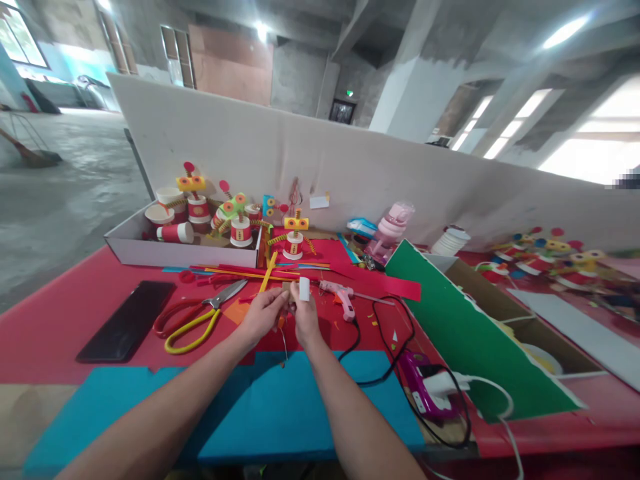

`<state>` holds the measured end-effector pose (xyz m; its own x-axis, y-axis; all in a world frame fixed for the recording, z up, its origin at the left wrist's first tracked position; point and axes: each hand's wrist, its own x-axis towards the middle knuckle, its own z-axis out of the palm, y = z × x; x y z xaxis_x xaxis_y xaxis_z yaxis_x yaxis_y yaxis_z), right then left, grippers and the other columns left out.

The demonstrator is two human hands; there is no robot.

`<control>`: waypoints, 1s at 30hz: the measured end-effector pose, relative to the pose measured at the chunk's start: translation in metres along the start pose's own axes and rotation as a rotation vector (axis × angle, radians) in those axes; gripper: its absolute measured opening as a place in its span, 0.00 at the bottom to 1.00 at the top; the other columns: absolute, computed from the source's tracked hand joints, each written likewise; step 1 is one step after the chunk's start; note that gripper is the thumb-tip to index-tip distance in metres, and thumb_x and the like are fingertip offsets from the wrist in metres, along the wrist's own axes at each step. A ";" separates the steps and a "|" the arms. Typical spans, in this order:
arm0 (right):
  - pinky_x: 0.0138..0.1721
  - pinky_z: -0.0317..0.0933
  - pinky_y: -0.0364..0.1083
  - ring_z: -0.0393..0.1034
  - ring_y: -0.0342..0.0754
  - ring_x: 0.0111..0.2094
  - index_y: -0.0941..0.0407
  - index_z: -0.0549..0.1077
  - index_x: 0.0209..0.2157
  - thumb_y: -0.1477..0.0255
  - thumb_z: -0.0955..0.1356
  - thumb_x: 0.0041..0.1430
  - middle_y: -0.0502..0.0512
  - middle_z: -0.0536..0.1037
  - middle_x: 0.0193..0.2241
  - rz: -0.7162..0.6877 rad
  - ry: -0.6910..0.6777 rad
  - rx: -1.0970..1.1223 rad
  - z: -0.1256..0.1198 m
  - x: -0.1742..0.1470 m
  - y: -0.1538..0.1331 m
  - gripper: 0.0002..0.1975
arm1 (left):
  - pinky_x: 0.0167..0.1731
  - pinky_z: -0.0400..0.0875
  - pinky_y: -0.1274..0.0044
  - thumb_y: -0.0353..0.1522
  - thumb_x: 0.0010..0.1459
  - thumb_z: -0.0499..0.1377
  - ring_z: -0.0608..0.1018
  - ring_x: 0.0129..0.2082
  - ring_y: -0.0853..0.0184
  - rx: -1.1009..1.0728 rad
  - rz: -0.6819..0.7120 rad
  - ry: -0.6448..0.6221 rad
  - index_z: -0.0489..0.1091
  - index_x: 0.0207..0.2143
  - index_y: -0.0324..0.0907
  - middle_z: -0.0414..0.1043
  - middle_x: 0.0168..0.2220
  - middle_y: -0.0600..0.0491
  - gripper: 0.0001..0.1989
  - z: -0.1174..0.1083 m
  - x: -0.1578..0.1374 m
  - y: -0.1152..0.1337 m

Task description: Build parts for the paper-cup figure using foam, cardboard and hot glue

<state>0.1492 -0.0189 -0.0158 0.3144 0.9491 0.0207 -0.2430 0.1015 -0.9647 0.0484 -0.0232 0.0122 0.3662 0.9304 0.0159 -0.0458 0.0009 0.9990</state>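
Observation:
My left hand (263, 313) and my right hand (305, 319) meet over the middle of the red table cover, fingers closed together. Pinched between their fingertips is a small brown piece (287, 287), perhaps cardboard. A small white piece (304, 289) shows at my right thumb; whether it is held or wrapped round the thumb I cannot tell. Just right of the hands lies a pink glue gun (341, 299). Scissors (213, 308) with red and yellow handles lie open to the left. Behind the hands are coloured paper strips (270, 270) and a paper-cup figure (294, 245).
A white box (185, 253) with paper-cup figures stands back left, a black phone (127, 321) before it. Blue sheets (240, 407) cover the front edge. A green panel (470, 340), purple power strip (427, 387) and cables (370, 383) lie right; a pink bottle (393, 230) stands behind.

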 end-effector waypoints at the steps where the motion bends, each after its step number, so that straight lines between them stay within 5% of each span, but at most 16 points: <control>1: 0.17 0.52 0.40 0.57 0.41 0.17 0.54 0.62 0.20 0.56 0.66 0.52 0.45 0.62 0.15 -0.002 -0.011 -0.013 0.000 0.000 -0.001 0.18 | 0.11 0.57 0.83 0.48 0.55 0.54 0.59 0.12 0.77 -0.006 -0.006 -0.016 0.65 0.27 0.40 0.60 0.18 0.60 0.19 -0.001 0.000 0.001; 6: 0.17 0.53 0.41 0.59 0.42 0.17 0.54 0.64 0.20 0.56 0.65 0.54 0.46 0.63 0.14 0.013 -0.015 -0.081 -0.001 -0.002 -0.005 0.18 | 0.14 0.61 0.82 0.46 0.55 0.55 0.61 0.13 0.76 -0.024 -0.004 -0.116 0.66 0.26 0.39 0.60 0.17 0.60 0.18 -0.010 0.000 0.007; 11: 0.18 0.55 0.42 0.59 0.42 0.17 0.53 0.64 0.20 0.57 0.63 0.57 0.47 0.65 0.15 -0.064 -0.049 -0.173 -0.005 0.002 0.005 0.18 | 0.13 0.58 0.82 0.45 0.55 0.55 0.61 0.13 0.76 0.065 0.025 -0.084 0.67 0.27 0.39 0.64 0.20 0.58 0.17 -0.012 0.003 0.001; 18: 0.25 0.59 0.43 0.67 0.47 0.26 0.55 0.71 0.28 0.65 0.62 0.54 0.52 0.74 0.23 -0.194 -0.048 -0.395 -0.013 0.005 0.020 0.10 | 0.32 0.66 0.78 0.33 0.58 0.50 0.76 0.32 0.65 0.552 0.271 0.064 0.72 0.30 0.41 0.75 0.29 0.51 0.11 -0.010 0.003 -0.006; 25: 0.27 0.60 0.44 0.67 0.48 0.29 0.54 0.72 0.27 0.68 0.62 0.52 0.53 0.75 0.24 -0.224 -0.026 -0.529 -0.012 0.000 0.015 0.08 | 0.32 0.64 0.73 0.26 0.52 0.51 0.78 0.36 0.55 0.914 0.159 0.177 0.71 0.39 0.37 0.77 0.35 0.41 0.14 -0.002 -0.007 -0.004; 30: 0.25 0.59 0.43 0.67 0.48 0.28 0.55 0.73 0.31 0.66 0.63 0.54 0.53 0.74 0.25 -0.146 -0.070 -0.367 -0.010 0.000 0.010 0.10 | 0.31 0.65 0.75 0.31 0.57 0.49 0.76 0.32 0.61 0.730 0.230 0.112 0.70 0.36 0.39 0.76 0.32 0.46 0.11 -0.009 0.000 -0.006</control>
<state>0.1562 -0.0206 -0.0283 0.2546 0.9519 0.1705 0.1476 0.1360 -0.9796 0.0407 -0.0195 0.0060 0.3237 0.9096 0.2604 0.5298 -0.4023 0.7467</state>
